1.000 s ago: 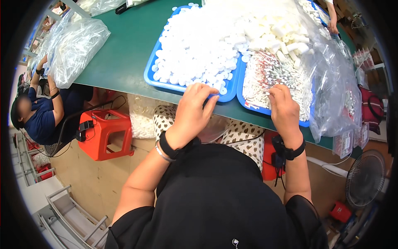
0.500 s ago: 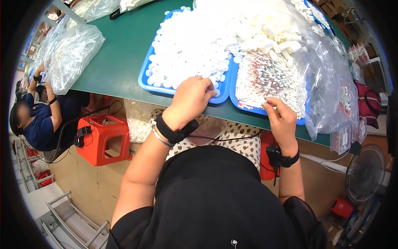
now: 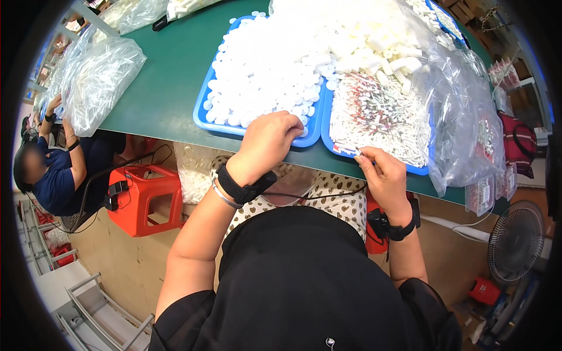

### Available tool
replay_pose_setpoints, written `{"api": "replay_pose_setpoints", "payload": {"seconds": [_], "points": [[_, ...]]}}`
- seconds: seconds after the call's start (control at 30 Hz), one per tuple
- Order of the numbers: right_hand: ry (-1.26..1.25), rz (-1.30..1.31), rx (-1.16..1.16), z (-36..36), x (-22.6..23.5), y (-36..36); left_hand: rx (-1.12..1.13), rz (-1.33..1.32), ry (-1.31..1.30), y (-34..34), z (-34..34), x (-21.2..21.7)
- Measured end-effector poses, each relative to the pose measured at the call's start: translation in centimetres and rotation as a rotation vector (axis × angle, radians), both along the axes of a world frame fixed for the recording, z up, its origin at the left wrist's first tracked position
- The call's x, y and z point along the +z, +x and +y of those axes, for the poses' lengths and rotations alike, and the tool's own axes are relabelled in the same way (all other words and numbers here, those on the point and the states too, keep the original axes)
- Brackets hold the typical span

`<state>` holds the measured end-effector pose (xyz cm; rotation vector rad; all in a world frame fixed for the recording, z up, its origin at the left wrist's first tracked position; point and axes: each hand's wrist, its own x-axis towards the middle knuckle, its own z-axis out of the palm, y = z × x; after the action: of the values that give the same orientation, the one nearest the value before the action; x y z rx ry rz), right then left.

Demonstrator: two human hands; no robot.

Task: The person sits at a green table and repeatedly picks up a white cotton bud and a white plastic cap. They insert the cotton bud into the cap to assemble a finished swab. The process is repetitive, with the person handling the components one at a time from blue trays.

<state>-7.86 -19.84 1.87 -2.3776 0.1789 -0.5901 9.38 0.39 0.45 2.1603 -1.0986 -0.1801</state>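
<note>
My left hand point(image 3: 268, 140) is at the near edge of a blue tray point(image 3: 202, 120) heaped with small round white plastic pieces point(image 3: 252, 76). Its thumb and fingers are closed around a white round piece point(image 3: 304, 132) that shows at the fingertips. By the near rim of a second blue tray point(image 3: 342, 151), my right hand point(image 3: 384, 174) pinches a tiny thin piece point(image 3: 359, 152), too small to name. That tray holds many thin white sticks point(image 3: 380, 114) with red and dark parts among them.
Larger cream foam-like pieces point(image 3: 404, 61) spill behind the sticks. A clear plastic bag point(image 3: 462, 123) lies to the right on the green table point(image 3: 158, 76). Far left, a co-worker point(image 3: 58, 169) handles another bag point(image 3: 102, 82). An orange stool point(image 3: 143, 199) and a fan point(image 3: 515, 243) stand below.
My right hand has moved left and slightly nearer to me, toward the tray's near left corner. My left hand stays almost in place, still closed.
</note>
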Motion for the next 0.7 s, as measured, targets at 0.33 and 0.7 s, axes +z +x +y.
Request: {"api": "replay_pose_setpoints", "payload": {"seconds": [0.33,0.7], "points": [[0.078,0.019,0.021,0.7,-0.2,-0.1,0.251,0.481,-0.377,-1.2,-1.2,-0.1],[-0.023,0.011,-0.008,1.5,0.6,-0.2,0.051,1.866,-0.874,-5.0,-1.8,-1.5]]}}
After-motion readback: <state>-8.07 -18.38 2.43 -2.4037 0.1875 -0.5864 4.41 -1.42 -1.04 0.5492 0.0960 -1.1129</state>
